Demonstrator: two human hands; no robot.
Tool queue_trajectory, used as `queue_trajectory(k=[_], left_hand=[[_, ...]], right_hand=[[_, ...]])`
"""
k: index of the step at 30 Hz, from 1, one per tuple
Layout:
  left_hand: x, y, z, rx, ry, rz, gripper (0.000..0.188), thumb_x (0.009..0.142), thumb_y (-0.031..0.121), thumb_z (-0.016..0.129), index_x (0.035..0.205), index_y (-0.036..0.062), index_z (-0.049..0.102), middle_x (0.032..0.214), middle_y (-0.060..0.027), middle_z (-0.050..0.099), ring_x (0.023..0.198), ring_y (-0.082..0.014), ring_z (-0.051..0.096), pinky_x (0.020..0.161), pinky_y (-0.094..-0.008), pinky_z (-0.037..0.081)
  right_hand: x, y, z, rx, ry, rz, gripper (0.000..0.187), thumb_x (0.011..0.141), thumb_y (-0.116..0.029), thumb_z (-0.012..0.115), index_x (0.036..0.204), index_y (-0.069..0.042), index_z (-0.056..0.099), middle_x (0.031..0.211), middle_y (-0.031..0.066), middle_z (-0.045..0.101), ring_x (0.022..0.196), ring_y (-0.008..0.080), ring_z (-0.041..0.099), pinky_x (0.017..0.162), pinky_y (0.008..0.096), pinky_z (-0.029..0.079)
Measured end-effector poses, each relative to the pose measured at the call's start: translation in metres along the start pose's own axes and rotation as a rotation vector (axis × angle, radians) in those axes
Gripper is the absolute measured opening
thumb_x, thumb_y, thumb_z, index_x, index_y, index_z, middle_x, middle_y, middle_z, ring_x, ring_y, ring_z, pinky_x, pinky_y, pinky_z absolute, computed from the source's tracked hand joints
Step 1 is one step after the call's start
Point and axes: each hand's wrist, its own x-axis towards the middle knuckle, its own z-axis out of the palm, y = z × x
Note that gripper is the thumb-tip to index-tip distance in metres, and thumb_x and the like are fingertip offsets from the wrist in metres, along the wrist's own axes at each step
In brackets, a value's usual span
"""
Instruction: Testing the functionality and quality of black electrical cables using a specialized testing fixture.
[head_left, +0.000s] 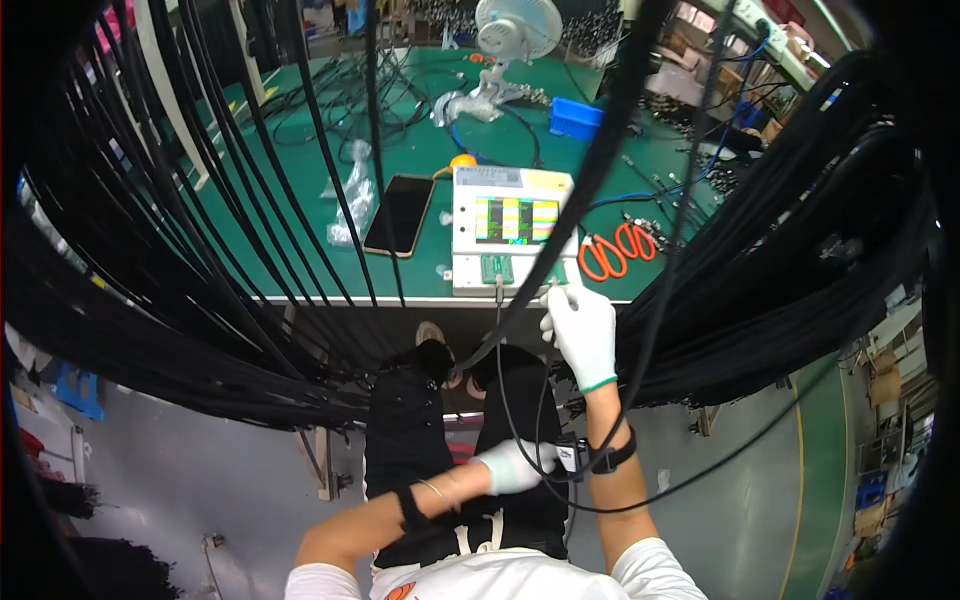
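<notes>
My right hand (583, 330), in a white glove with a green cuff, is at the front right edge of a white cable tester (463, 232). Its fingertips pinch the end of a thin black cable (541, 400) by the right-hand green socket board. A black plug (499, 295) sits at the left-hand green board (496, 268), and its cable drops toward my lap. My left hand (515, 467), also gloved, is over my lap beside the looping cable. Motion smears its fingers, so its grip is unclear. The tester's screen (517, 220) is lit in coloured blocks.
Thick bundles of black cables hang at left (200, 350) and right (800, 200), some strands crossing before the tester. On the green table (300, 270) lie a phone (400, 215), plastic bags (350, 205), orange coiled cord (603, 257), a blue bin (576, 119) and a fan (517, 28).
</notes>
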Motion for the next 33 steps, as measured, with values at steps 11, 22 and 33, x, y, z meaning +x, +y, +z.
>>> queue_trajectory(k=[11, 22, 33], left_hand=[[-0.066, 0.061, -0.178, -1.071, 1.236, 0.500, 0.029, 0.097, 0.011, 0.044, 0.122, 0.0030, 0.056, 0.095, -0.0152, 0.064, 0.060, -0.0138, 0.046, 0.053, -0.0248, 0.037], [-0.078, 0.026, -0.168, -1.021, 1.175, 0.374, 0.034, 0.101, 0.019, 0.045, 0.125, -0.0048, 0.052, 0.082, -0.0080, 0.064, 0.037, -0.0037, 0.029, 0.032, -0.0203, 0.023], [0.030, 0.089, -0.156, -0.320, 0.910, 0.331, 0.038, 0.099, 0.014, 0.044, 0.131, -0.0060, 0.050, 0.074, -0.0040, 0.064, 0.053, -0.0064, 0.047, 0.051, -0.0216, 0.039]], right_hand=[[-0.034, -0.167, -0.184, 0.157, 0.234, -0.348, 0.022, 0.098, -0.011, 0.054, 0.107, 0.004, 0.067, 0.070, 0.0035, 0.065, 0.059, 0.0073, 0.055, 0.058, 0.0205, 0.045], [0.055, -0.242, -0.258, -1.192, 0.956, -1.064, 0.031, 0.079, -0.012, 0.072, 0.110, -0.012, 0.070, 0.091, 0.0053, 0.058, 0.084, 0.0182, 0.057, 0.074, 0.0301, 0.050], [0.034, -0.288, -0.191, -0.868, 0.721, -0.887, 0.023, 0.086, 0.000, 0.060, 0.108, 0.007, 0.066, 0.093, 0.0072, 0.067, 0.086, 0.0107, 0.062, 0.075, 0.0257, 0.050]])
